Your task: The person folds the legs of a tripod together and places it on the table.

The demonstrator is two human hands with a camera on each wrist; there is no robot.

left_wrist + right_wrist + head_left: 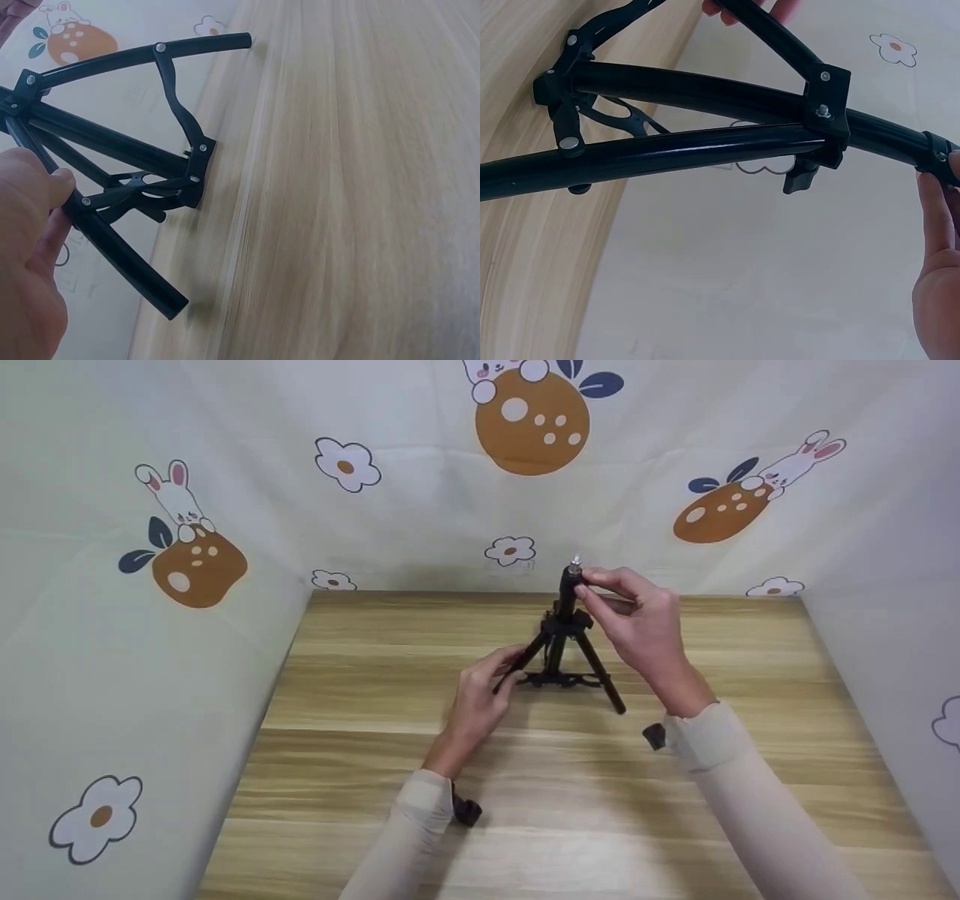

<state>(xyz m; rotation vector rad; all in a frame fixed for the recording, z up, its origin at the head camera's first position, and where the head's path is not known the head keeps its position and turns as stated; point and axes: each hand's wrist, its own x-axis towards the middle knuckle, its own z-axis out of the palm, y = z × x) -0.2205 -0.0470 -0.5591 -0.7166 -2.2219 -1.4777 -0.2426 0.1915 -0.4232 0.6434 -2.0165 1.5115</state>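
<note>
A black tripod stand point(556, 656) stands on the wooden table with its legs spread and a silver metal tip point(575, 562) at the top of its column. My left hand point(480, 690) holds one leg point(127, 259), thumb and fingers on either side, close to where a brace joins it. Up at the top of the column, my right hand point(645, 619) pinches the black collar point(935, 154) just below the silver tip. Lower down, the hub point(827, 112) carries a small black knob point(801, 176), apart from both hands. Flat braces point(180, 105) link the legs to the column's foot.
The wooden table point(360, 780) has a patterned cloth point(420, 510) rising behind it and along both sides. The cloth at the back is close behind the tripod. Small black devices point(467, 812) sit at both sleeve cuffs.
</note>
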